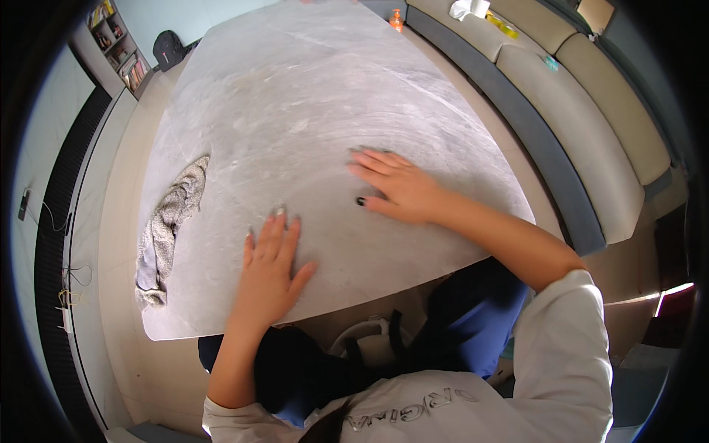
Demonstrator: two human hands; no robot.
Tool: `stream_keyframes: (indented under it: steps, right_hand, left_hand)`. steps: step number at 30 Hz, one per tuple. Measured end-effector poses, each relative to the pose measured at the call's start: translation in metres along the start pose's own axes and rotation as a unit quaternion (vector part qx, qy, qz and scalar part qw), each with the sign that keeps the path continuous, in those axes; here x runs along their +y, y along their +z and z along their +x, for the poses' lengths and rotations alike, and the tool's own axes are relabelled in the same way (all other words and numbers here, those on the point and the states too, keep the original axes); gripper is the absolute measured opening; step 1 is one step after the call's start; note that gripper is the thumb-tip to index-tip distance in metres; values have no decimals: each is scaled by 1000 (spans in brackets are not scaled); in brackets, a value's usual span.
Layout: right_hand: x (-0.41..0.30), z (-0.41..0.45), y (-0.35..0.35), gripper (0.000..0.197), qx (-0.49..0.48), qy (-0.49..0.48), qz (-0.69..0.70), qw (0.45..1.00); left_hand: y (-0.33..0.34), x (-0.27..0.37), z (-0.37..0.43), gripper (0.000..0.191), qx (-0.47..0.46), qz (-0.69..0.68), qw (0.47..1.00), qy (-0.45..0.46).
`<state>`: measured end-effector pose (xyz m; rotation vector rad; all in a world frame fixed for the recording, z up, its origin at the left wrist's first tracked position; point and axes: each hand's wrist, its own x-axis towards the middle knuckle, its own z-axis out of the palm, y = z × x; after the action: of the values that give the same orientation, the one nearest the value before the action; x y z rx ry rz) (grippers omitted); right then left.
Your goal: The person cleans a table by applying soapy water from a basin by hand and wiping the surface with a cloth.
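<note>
A long grey marble-patterned table (332,122) stretches out in front of me. My left hand (271,266) is over its near part, palm down, fingers apart and pointing away from me. Farther right, my right hand (393,183) is also palm down above the surface, its fingers pointing left and slightly blurred. Neither hand holds anything; whether the palms touch the tabletop I cannot tell. Left of my left hand, a crumpled grey-and-beige cloth (173,230) lies along the table's left edge. Faint curved streaks show on the tabletop beyond my right hand.
A beige-and-grey sofa (570,127) runs along the right, with tissues (469,9) on it. An orange pump bottle (396,20) stands past the table's far right side. At the far left are a black backpack (169,51) and a bookshelf (119,47). Cables hang from the left cabinet (91,266).
</note>
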<state>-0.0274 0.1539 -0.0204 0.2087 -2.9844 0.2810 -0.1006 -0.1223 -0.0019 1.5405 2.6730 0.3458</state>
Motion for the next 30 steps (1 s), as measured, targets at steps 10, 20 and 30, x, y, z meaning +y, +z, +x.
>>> stream_keyframes:
  steps: [10, 20, 30]
  right_hand:
    - [31, 38, -16, 52, 192, 239, 804, 510]
    - [99, -48, -24, 50, 181, 152, 328, 914]
    - [60, -7, -11, 60, -32, 160, -51, 985]
  left_hand:
    - [17, 20, 57, 56, -18, 23, 967, 253]
    - [11, -92, 125, 55, -4, 45, 998, 31]
    - [22, -8, 137, 55, -39, 45, 979, 195]
